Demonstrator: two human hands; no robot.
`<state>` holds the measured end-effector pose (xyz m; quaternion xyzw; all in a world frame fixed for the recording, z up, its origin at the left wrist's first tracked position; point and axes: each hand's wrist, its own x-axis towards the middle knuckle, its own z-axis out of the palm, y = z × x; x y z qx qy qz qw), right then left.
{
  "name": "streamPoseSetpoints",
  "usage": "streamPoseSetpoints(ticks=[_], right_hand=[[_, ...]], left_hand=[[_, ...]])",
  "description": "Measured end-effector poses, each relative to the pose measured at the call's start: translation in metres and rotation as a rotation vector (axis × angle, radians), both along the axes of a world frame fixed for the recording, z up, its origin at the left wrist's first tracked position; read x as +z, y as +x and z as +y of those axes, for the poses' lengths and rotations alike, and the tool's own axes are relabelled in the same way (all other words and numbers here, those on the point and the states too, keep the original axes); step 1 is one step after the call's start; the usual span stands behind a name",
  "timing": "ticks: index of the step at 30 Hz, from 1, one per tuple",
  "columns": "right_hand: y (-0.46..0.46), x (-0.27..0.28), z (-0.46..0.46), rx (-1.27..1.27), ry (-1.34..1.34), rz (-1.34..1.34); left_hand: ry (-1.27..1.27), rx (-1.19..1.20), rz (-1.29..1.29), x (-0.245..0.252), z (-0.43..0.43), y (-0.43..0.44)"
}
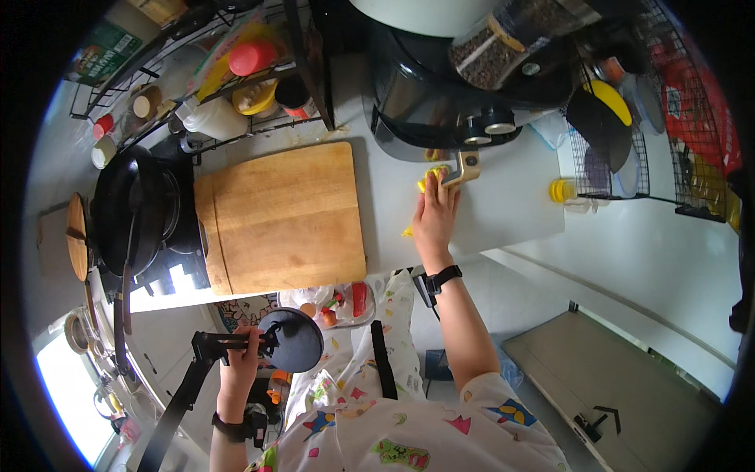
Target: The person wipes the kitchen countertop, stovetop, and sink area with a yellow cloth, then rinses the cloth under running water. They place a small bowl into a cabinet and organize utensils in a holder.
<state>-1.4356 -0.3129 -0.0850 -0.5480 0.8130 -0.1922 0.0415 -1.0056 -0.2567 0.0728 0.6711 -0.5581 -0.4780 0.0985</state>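
My right hand (436,212) lies palm down on a yellow cloth (433,177) on the white countertop (501,218). The cloth shows past the fingertips and beside the wrist; the rest is under the hand. Just above the fingers, the gold handle (466,169) of a black air fryer (436,100) juts out. Low on the left, my left hand (240,351) is raised in front of the body, away from the counter. A black jointed arm (203,348) with a dark round disc (292,340) partly covers its fingers, so whether it holds anything is unclear.
A wooden cutting board (283,218) lies left of the cloth. Beyond it, a black wok (130,206) sits on the stove. Behind stands a wire rack (248,133) with jars. A jar of dark grains (486,53) tops the fryer; a wire dish rack (613,189) stands right.
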Motion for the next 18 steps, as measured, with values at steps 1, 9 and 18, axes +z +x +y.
streamPoseSetpoints(ticks=[1, 9, 18], right_hand=[[0.004, 0.005, 0.005, 0.014, -0.061, 0.004], [0.018, 0.015, 0.005, -0.014, 0.054, 0.066], [0.03, 0.017, 0.0, -0.069, 0.063, 0.104]], left_hand=[[-0.004, -0.022, 0.02, 0.0, -0.001, 0.0], [0.005, -0.049, -0.004, 0.002, -0.008, 0.004], [0.045, -0.018, -0.015, 0.004, -0.007, 0.006]])
